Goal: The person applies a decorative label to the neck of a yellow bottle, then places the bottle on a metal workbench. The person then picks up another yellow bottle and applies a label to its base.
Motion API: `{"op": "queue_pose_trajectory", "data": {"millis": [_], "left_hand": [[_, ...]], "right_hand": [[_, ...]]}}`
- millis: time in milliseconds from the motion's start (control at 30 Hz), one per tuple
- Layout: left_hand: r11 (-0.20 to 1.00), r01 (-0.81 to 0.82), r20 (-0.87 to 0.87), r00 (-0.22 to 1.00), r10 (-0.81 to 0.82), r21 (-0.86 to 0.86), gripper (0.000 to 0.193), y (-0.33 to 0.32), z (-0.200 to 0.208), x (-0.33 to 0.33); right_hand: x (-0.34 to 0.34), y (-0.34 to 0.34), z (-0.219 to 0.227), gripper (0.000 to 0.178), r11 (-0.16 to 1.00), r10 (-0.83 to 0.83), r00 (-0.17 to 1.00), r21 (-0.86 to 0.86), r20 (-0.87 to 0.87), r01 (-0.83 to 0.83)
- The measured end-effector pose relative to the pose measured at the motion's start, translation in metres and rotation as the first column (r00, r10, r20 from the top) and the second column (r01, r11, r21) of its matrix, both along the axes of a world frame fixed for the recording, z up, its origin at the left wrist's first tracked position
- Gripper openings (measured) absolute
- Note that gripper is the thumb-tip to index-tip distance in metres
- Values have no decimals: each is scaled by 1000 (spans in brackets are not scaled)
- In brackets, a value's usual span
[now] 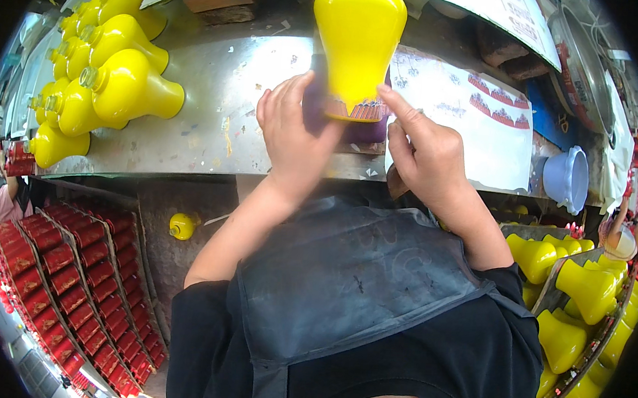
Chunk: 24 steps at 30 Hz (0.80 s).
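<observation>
A glossy yellow bottle stands upright in front of me at the table's middle, its broad end up. A patterned decal band with a jagged upper edge wraps its narrower lower part. Something purple lies beneath it. Beside the bottle's left lower side is my left hand, slightly blurred, fingers stretched out and its thumb side close to the band. The index finger of my right hand reaches out to the right end of the band and touches it, with the thumb held apart below.
Several yellow bottles lie at the table's left. Printed decal sheets are spread on the right, near a pale blue basin. Racks of red pieces stand at lower left, and more yellow bottles fill crates at lower right.
</observation>
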<state>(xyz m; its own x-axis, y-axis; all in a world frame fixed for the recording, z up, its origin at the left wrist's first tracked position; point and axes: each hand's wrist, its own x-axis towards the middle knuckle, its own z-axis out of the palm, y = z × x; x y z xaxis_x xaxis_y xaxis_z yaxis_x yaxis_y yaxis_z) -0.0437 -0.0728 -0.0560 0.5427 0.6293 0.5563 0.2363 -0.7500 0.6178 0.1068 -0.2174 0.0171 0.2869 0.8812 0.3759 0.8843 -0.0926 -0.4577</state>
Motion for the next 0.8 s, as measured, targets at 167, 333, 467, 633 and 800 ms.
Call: {"op": "queue_pose_trajectory", "data": {"millis": [167, 333, 467, 633, 800], "left_hand": [[997, 8, -61, 998, -4, 80, 59, -13, 6, -11], [995, 27, -149, 989, -13, 93, 56, -22, 6, -12], [999, 10, -153, 988, -4, 40, 53, -21, 6, -12], [1000, -13, -140, 990, 9, -23, 45, -19, 7, -9], [997, 6, -121, 993, -16, -83, 38, -16, 9, -6]], "right_hand": [[4, 5, -1, 70, 992, -85, 993, 97, 84, 77], [-9, 25, -6, 102, 989, -132, 966, -36, 224, 144], [-17, 36, -10, 106, 960, -220, 955, -132, 197, 248], [-18, 35, -11, 107, 939, -217, 969, -247, 119, 240], [-14, 35, -12, 99, 959, -225, 974, -180, -16, 219]]}}
